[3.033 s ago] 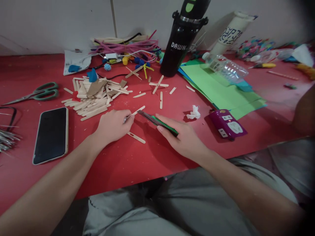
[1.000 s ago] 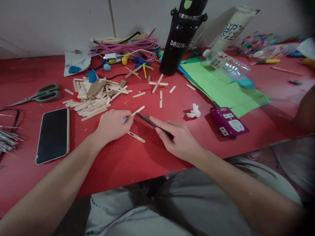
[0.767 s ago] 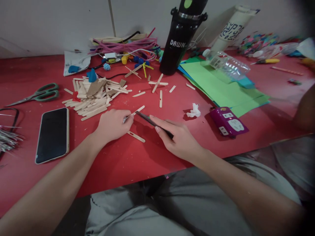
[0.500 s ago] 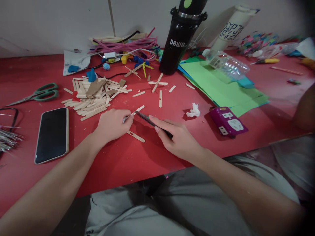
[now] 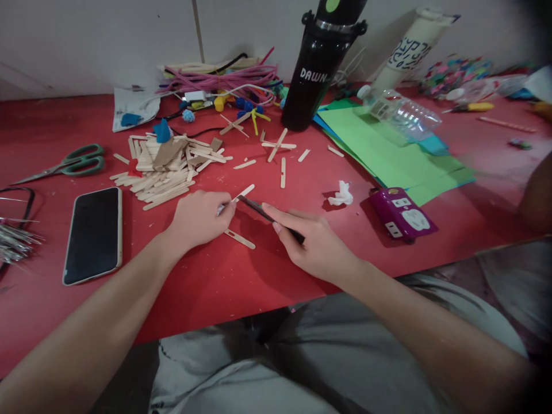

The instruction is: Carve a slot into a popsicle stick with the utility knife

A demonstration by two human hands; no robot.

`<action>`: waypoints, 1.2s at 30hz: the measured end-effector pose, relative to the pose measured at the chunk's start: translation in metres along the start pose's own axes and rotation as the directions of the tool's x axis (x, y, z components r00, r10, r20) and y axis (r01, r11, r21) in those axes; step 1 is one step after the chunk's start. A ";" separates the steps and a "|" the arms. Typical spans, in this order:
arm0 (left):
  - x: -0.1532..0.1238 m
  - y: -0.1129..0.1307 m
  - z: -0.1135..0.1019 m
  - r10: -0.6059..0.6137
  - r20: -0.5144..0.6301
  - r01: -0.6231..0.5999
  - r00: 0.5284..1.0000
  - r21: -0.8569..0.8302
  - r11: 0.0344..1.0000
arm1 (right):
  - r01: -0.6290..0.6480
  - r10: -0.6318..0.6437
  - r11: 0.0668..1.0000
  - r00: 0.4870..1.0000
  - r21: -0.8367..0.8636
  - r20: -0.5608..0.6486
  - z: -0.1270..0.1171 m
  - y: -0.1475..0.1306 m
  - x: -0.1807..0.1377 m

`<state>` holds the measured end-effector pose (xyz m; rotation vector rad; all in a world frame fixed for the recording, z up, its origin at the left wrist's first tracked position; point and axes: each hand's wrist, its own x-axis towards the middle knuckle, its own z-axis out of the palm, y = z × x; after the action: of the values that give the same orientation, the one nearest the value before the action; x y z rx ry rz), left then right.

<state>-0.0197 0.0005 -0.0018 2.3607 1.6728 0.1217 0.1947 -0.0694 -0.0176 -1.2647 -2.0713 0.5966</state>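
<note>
My left hand [image 5: 200,217] is closed on a craft stick [image 5: 247,191], whose far end sticks out past the thumb. In my right hand [image 5: 321,246] is a dark, slim tool that looks like a craft knife [image 5: 259,211], with the index finger laid along it. Its tip meets the stick just beside my left thumb. Below the left fingers lies a second craft stick with a slot cut in it [image 5: 242,239]. Another slotted stick [image 5: 283,172] and a crossed pair of sticks [image 5: 278,145] lie beyond the hands.
A heap of craft sticks [image 5: 166,167] lies beyond my left hand, with green scissors [image 5: 81,161] and a phone [image 5: 94,236] to its left. A black bottle [image 5: 308,75] stands at the back. Green paper sheets [image 5: 388,155], a plastic bottle [image 5: 405,118] and a purple socket block [image 5: 403,214] are rightward.
The whole view has shifted very slightly. Both hands keep nearly the same place and grip, with the tool's tip still at the stick.
</note>
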 end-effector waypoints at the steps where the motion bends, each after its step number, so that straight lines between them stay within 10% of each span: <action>1: 0.000 0.000 0.000 0.000 -0.001 0.000 1.000 -0.001 1.000 | -0.001 0.001 1.000 1.000 -0.002 0.005 0.000 0.000 0.000; 36: 0.001 0.000 -0.001 -0.015 0.008 0.015 1.000 -0.010 1.000 | -0.008 0.007 0.999 1.000 -0.036 -0.012 0.001 -0.001 -0.003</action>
<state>-0.0199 0.0014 -0.0007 2.3378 1.6824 0.1177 0.1940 -0.0729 -0.0186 -1.2942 -2.0772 0.5559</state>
